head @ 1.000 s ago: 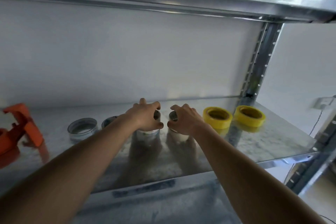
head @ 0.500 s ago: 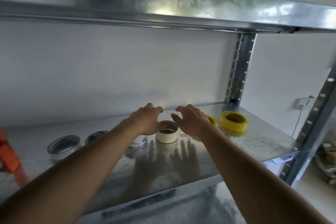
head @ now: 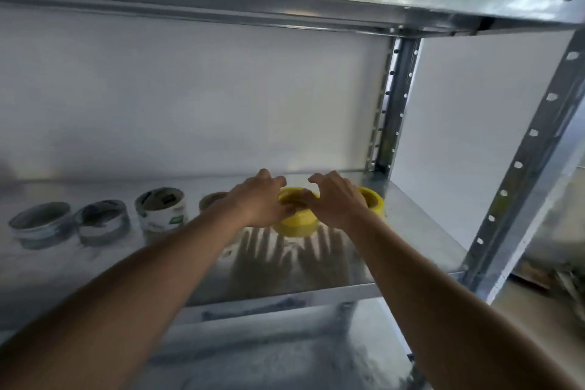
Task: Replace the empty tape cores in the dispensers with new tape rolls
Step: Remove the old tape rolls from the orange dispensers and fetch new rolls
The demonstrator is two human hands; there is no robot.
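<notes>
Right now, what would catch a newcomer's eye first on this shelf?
Two bare hands, the left hand and right hand, meet over a bright yellow tape roll in the middle of the metal shelf. A second yellow roll sits behind the right hand, and grey and white rolls line up to the left.

Two bare forearms reach in from the bottom edge — no sleeves, no cuffs anywhere along them. The left hand [head: 262,199] and the right hand [head: 337,201] wear no gloves, and no watch, band or ring shows on wrists or fingers — though the blur softens the fingertips. The arms look lean and long, narrowing toward the wrists.
</notes>
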